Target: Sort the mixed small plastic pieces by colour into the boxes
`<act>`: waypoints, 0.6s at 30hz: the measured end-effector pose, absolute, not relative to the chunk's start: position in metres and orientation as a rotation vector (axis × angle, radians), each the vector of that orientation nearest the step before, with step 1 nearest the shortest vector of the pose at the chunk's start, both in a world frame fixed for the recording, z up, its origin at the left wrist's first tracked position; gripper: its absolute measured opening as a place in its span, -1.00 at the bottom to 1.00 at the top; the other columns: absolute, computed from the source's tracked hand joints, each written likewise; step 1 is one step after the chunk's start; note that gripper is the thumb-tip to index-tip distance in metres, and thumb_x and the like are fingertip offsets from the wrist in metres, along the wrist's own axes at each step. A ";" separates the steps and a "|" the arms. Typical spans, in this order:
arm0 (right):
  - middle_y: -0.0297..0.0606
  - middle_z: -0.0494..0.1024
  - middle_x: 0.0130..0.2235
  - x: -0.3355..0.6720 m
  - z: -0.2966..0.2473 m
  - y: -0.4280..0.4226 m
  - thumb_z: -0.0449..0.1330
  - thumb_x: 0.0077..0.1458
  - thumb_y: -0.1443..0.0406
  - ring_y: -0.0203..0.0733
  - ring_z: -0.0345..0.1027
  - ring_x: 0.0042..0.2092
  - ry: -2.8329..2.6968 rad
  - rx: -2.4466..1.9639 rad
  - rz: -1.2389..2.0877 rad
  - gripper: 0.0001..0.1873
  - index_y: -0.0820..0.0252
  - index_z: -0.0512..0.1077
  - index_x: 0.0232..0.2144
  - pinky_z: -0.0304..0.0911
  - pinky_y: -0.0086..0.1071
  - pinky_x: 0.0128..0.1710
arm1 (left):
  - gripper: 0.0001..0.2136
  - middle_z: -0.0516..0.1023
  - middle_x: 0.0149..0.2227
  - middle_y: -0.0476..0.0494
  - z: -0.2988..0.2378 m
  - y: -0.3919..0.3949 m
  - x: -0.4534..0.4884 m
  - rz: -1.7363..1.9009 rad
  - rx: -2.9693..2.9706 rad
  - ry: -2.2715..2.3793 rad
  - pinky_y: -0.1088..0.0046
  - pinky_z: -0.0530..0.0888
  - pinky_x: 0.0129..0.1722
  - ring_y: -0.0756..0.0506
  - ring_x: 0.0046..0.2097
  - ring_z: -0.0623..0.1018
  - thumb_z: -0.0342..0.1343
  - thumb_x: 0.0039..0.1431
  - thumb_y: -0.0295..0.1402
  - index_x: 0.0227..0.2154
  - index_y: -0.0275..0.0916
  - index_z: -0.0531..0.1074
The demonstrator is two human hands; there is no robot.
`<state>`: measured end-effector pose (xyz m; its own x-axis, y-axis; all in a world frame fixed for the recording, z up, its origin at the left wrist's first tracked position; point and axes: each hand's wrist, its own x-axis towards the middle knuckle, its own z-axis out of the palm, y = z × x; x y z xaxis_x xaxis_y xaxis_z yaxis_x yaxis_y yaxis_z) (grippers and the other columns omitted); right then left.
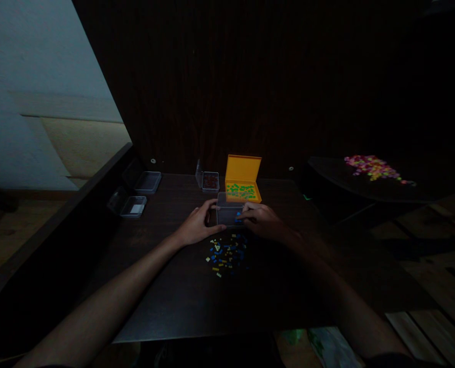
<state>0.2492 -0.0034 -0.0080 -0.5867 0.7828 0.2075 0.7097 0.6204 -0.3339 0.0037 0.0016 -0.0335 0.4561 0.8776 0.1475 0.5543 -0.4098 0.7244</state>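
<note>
A clear plastic box (229, 219) with its lid raised stands on the dark table in front of me. My left hand (197, 225) holds its left side, thumb along the near edge and fingers at the far corner. Over the right part of the box, my right hand (264, 221) has its fingers pinched together at small blue toy bricks (238, 216). Whether some of these blue pieces rest on the box floor I cannot tell. Closer to me lies a scattered pile of small blue, yellow and cream toy bricks (227, 253).
Behind the clear box stands an open yellow box (243, 167) holding green pieces. A small clear box (210, 182) with dark reddish pieces is beside it. Two more open clear boxes (151, 180) (134, 206) sit at left. Colourful pieces (373, 167) lie on a dark surface at right.
</note>
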 end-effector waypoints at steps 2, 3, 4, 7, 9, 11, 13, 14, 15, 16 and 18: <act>-0.23 0.48 -0.28 0.248 -0.007 -0.006 0.12 0.08 0.39 -0.23 0.34 -0.27 -2.547 -1.206 0.297 -0.73 0.14 0.58 -0.22 0.21 -0.37 -0.25 | -0.28 0.49 -0.06 -0.17 -0.033 0.002 0.004 0.700 2.113 1.184 0.32 0.41 -0.21 -0.08 -0.29 0.45 0.19 -0.01 -0.02 0.17 -0.17 0.09; -0.23 0.48 -0.28 0.248 -0.006 -0.007 0.12 0.08 0.39 -0.23 0.33 -0.27 -2.558 -1.211 0.296 -0.72 0.15 0.58 -0.21 0.20 -0.37 -0.25 | -0.28 0.48 -0.05 -0.17 -0.033 0.002 0.004 0.698 2.115 1.182 0.31 0.41 -0.21 -0.08 -0.29 0.45 0.19 0.00 -0.02 0.17 -0.17 0.09; -0.23 0.48 -0.28 0.248 -0.005 -0.008 0.12 0.08 0.39 -0.23 0.33 -0.26 -2.570 -1.215 0.293 -0.72 0.15 0.58 -0.21 0.20 -0.37 -0.25 | -0.28 0.48 -0.05 -0.18 -0.033 0.002 0.004 0.696 2.116 1.183 0.31 0.41 -0.20 -0.08 -0.30 0.44 0.19 0.00 -0.03 0.17 -0.18 0.09; -0.24 0.46 -0.29 0.248 -0.001 -0.013 0.13 0.08 0.37 -0.23 0.32 -0.26 -2.615 -1.233 0.264 -0.72 0.12 0.58 -0.21 0.16 -0.39 -0.28 | -0.28 0.48 -0.05 -0.18 -0.034 0.002 0.004 0.706 2.115 1.181 0.29 0.41 -0.19 -0.08 -0.30 0.44 0.20 -0.01 -0.02 0.16 -0.18 0.10; -0.24 0.45 -0.29 0.248 0.001 -0.015 0.13 0.07 0.37 -0.23 0.31 -0.25 -2.636 -1.261 0.253 -0.71 0.09 0.57 -0.19 0.14 -0.40 -0.29 | -0.28 0.49 -0.05 -0.19 -0.034 0.002 0.004 0.712 2.110 1.178 0.29 0.41 -0.20 -0.09 -0.30 0.44 0.19 -0.01 -0.02 0.16 -0.17 0.10; -0.24 0.45 -0.28 0.249 0.002 -0.017 0.13 0.07 0.37 -0.22 0.30 -0.25 -2.639 -1.284 0.262 -0.69 0.08 0.56 -0.15 0.13 -0.39 -0.29 | -0.28 0.49 -0.06 -0.19 -0.034 0.002 0.004 0.706 2.110 1.179 0.29 0.41 -0.21 -0.10 -0.29 0.44 0.19 -0.01 -0.02 0.17 -0.17 0.09; -0.25 0.44 -0.28 0.249 0.002 -0.019 0.13 0.08 0.37 -0.22 0.30 -0.24 -2.635 -1.285 0.283 -0.69 0.07 0.56 -0.14 0.13 -0.39 -0.28 | -0.28 0.49 -0.08 -0.18 -0.035 0.002 0.004 0.704 2.116 1.188 0.29 0.41 -0.21 -0.10 -0.29 0.45 0.19 0.00 -0.02 0.17 -0.18 0.09; -0.25 0.44 -0.28 0.249 0.001 -0.019 0.13 0.08 0.37 -0.22 0.30 -0.24 -2.631 -1.281 0.294 -0.69 0.07 0.56 -0.15 0.13 -0.38 -0.28 | -0.28 0.49 -0.09 -0.17 -0.034 0.002 0.003 0.707 2.121 1.189 0.30 0.41 -0.20 -0.10 -0.29 0.45 0.19 0.00 -0.02 0.17 -0.18 0.10; -0.25 0.43 -0.28 0.250 0.001 -0.019 0.14 0.07 0.37 -0.22 0.30 -0.24 -2.627 -1.274 0.303 -0.70 0.06 0.56 -0.16 0.13 -0.39 -0.27 | -0.28 0.49 -0.11 -0.16 -0.034 0.002 0.003 0.711 2.126 1.191 0.30 0.41 -0.20 -0.10 -0.28 0.45 0.19 0.00 -0.02 0.17 -0.18 0.10; -0.26 0.43 -0.28 0.251 0.001 -0.019 0.14 0.07 0.37 -0.22 0.29 -0.24 -2.623 -1.261 0.311 -0.71 0.06 0.57 -0.18 0.13 -0.39 -0.27 | -0.29 0.50 -0.12 -0.16 -0.034 0.001 0.003 0.711 2.129 1.193 0.30 0.41 -0.21 -0.10 -0.29 0.46 0.19 0.00 -0.02 0.17 -0.18 0.10; -0.25 0.43 -0.28 0.253 0.002 -0.018 0.14 0.06 0.37 -0.23 0.29 -0.25 -2.612 -1.210 0.330 -0.72 0.09 0.56 -0.19 0.13 -0.39 -0.28 | -0.29 0.50 -0.15 -0.15 -0.033 0.001 0.003 0.703 2.131 1.198 0.31 0.41 -0.21 -0.10 -0.29 0.46 0.19 0.00 -0.02 0.17 -0.20 0.11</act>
